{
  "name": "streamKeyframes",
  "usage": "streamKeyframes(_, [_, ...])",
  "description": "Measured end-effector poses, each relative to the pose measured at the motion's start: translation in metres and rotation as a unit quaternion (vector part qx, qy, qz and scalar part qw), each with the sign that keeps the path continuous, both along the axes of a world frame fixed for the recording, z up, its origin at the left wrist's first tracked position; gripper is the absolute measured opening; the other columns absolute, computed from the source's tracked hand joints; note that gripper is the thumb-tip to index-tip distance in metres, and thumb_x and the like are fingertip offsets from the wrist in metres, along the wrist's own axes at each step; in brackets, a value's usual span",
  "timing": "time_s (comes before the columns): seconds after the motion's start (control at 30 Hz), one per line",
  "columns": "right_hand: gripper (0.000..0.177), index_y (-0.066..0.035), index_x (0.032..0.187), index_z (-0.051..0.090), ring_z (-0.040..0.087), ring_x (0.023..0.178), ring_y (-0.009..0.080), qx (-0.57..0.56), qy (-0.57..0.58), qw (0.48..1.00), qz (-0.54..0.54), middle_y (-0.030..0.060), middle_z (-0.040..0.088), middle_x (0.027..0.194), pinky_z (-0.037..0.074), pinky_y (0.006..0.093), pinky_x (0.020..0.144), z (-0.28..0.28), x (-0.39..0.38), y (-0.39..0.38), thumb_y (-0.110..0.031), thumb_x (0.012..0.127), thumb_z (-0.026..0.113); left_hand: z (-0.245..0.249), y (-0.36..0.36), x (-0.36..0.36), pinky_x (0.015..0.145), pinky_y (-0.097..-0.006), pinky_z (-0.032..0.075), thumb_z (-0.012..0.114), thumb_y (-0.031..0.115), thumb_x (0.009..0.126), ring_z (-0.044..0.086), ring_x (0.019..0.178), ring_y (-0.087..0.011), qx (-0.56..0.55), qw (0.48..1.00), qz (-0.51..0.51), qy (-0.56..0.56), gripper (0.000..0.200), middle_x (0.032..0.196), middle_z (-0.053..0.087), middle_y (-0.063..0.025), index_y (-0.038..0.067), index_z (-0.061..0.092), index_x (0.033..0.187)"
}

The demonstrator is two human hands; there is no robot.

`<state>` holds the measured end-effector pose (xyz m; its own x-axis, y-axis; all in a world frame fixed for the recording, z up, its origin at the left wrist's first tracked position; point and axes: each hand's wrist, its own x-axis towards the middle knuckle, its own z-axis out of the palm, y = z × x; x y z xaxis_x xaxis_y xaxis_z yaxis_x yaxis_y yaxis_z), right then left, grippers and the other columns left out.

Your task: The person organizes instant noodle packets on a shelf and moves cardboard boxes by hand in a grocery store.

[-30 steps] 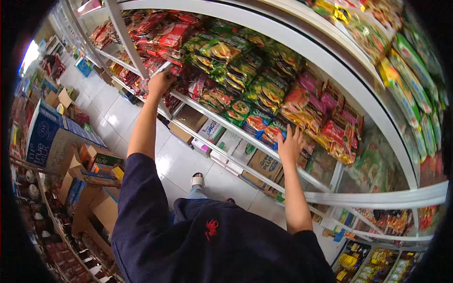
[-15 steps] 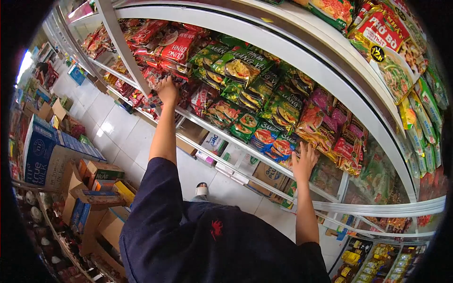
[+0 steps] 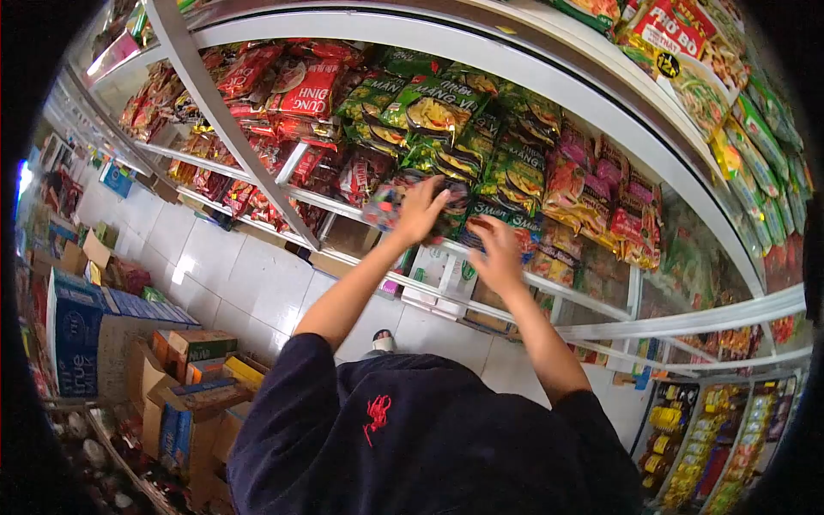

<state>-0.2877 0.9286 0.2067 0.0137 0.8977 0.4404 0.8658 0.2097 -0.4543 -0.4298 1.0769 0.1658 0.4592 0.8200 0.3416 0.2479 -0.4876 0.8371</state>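
Left grip: the left hand (image 3: pixel 421 210) has its fingers curled over the right edge of a noodle packet (image 3: pixel 384 206), pinching it (the thumb is hidden behind).
Right grip: the right hand (image 3: pixel 496 249) is bent at the knuckles, with its fingers (image 3: pixel 481 227) half-curled down onto the front row of packets. I cannot tell whether it pinches one.
Packet: it is held at the front edge of the middle shelf (image 3: pixel 339 208), just left of the left hand. It is blurred, with its face towards the camera and its long axis seemingly along the shelf edge. Which end is the top cannot be told.
Around the hands: green packets (image 3: pixel 433 112) are stacked above both hands, with red packets (image 3: pixel 305 86) to the left and pink-red packets (image 3: pixel 618 215) to the right.
Below: cartons (image 3: pixel 446 275) sit under the shelf, above the white tiled floor (image 3: pixel 232 266).
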Motion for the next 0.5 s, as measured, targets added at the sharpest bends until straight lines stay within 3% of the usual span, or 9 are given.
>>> streamKeyframes(0.07, [0.051, -0.008, 0.112, 0.051, 0.032, 0.118, 0.0358, -0.007, -0.037, 0.999, -0.035, 0.0163, 0.037, 0.125, 0.031, 0.0467, 0.094, -0.023, -0.041, 0.034, -0.026, 0.067, 0.067, -0.011, -0.008, 0.018, 0.098, -0.0370, 0.027, 0.041, 0.041, 0.089, 0.039, 0.115, -0.0309, -0.145, 0.971, -0.041, -0.188, 0.055, 0.121, 0.044, -0.0195, 0.001, 0.036, 0.127])
streamKeyframes(0.13, [0.062, -0.005, 0.115, 0.049, 0.031, 0.118, 0.0360, -0.060, -0.040, 0.993, -0.092, 0.0157, 0.036, 0.125, 0.032, 0.0457, 0.095, -0.020, -0.069, 0.051, -0.029, 0.063, 0.072, -0.002, -0.008, -0.001, 0.097, -0.0363, 0.029, 0.043, 0.038, 0.089, 0.041, 0.114, -0.0294, -0.134, 0.972, -0.014, -0.192, 0.052, 0.118, 0.047, -0.0184, 0.000, 0.039, 0.124])
streamKeyframes(0.17, [0.058, -0.005, 0.111, 0.053, 0.034, 0.115, 0.0338, -0.094, -0.062, 0.988, -0.103, 0.0137, 0.038, 0.121, 0.031, 0.0460, 0.094, -0.019, -0.073, 0.060, -0.030, 0.062, 0.072, 0.006, -0.005, -0.014, 0.096, -0.0357, 0.030, 0.045, 0.035, 0.089, 0.043, 0.112, -0.0278, -0.123, 0.972, 0.022, -0.199, 0.049, 0.116, 0.049, -0.0172, -0.001, 0.041, 0.122])
streamKeyframes(0.2, [0.051, -0.006, 0.104, 0.057, 0.037, 0.111, 0.0319, -0.043, -0.101, 0.987, -0.119, 0.0121, 0.043, 0.114, 0.031, 0.0463, 0.094, -0.020, -0.077, 0.064, -0.030, 0.062, 0.072, 0.010, 0.001, -0.030, 0.094, -0.0357, 0.033, 0.048, 0.030, 0.088, 0.045, 0.110, -0.0287, -0.108, 0.979, 0.040, -0.168, 0.045, 0.113, 0.051, -0.0174, -0.001, 0.043, 0.119])
streamKeyframes(0.23, [0.046, -0.006, 0.099, 0.060, 0.040, 0.108, 0.0306, -0.060, -0.113, 0.987, -0.093, 0.0111, 0.046, 0.108, 0.030, 0.0468, 0.094, -0.015, -0.074, 0.066, -0.030, 0.062, 0.071, 0.015, 0.007, -0.048, 0.092, -0.0358, 0.035, 0.050, 0.025, 0.087, 0.047, 0.107, -0.0296, -0.093, 0.985, 0.056, -0.137, 0.040, 0.110, 0.053, -0.0175, -0.002, 0.046, 0.117])
streamKeyframes(0.3, [0.034, -0.005, 0.088, 0.061, 0.047, 0.096, 0.0247, 0.042, -0.120, 0.986, -0.108, 0.0077, 0.052, 0.096, 0.034, 0.0425, 0.086, -0.025, -0.067, 0.074, -0.029, 0.064, 0.067, 0.022, 0.010, -0.078, 0.087, -0.0370, 0.038, 0.053, 0.019, 0.085, 0.049, 0.102, -0.0324, 0.067, 0.989, 0.122, 0.041, 0.034, 0.106, 0.055, -0.0181, -0.002, 0.050, 0.111])
streamKeyframes(0.43, [0.026, -0.007, 0.081, 0.060, 0.049, 0.091, 0.0231, 0.006, -0.133, 0.980, -0.148, 0.0053, 0.054, 0.091, 0.038, 0.0418, 0.079, -0.033, -0.050, 0.072, -0.028, 0.066, 0.063, 0.001, 0.009, -0.087, 0.089, -0.0381, 0.037, 0.054, 0.018, 0.083, 0.047, 0.106, -0.0349, 0.050, 0.991, 0.029, 0.122, 0.040, 0.112, 0.052, -0.0203, 0.000, 0.047, 0.119])
streamKeyframes(0.47, [0.024, -0.007, 0.080, 0.060, 0.050, 0.090, 0.0231, -0.017, -0.124, 0.980, -0.153, 0.0050, 0.055, 0.090, 0.039, 0.0422, 0.078, -0.033, -0.046, 0.067, -0.028, 0.067, 0.062, -0.004, 0.002, -0.086, 0.095, -0.0379, 0.034, 0.055, 0.018, 0.083, 0.042, 0.114, -0.0351, 0.105, 0.985, 0.014, 0.140, 0.044, 0.120, 0.048, -0.0206, 0.001, 0.045, 0.123])
streamKeyframes(0.5, [0.024, -0.007, 0.080, 0.060, 0.050, 0.090, 0.0231, -0.017, -0.121, 0.978, -0.167, 0.0050, 0.055, 0.090, 0.039, 0.0422, 0.078, -0.033, -0.038, 0.056, -0.028, 0.067, 0.062, -0.008, 0.000, -0.085, 0.101, -0.0403, 0.026, 0.054, 0.021, 0.083, 0.035, 0.122, -0.0345, 0.087, 0.981, -0.019, 0.172, 0.045, 0.127, 0.043, -0.0200, 0.002, 0.045, 0.123])
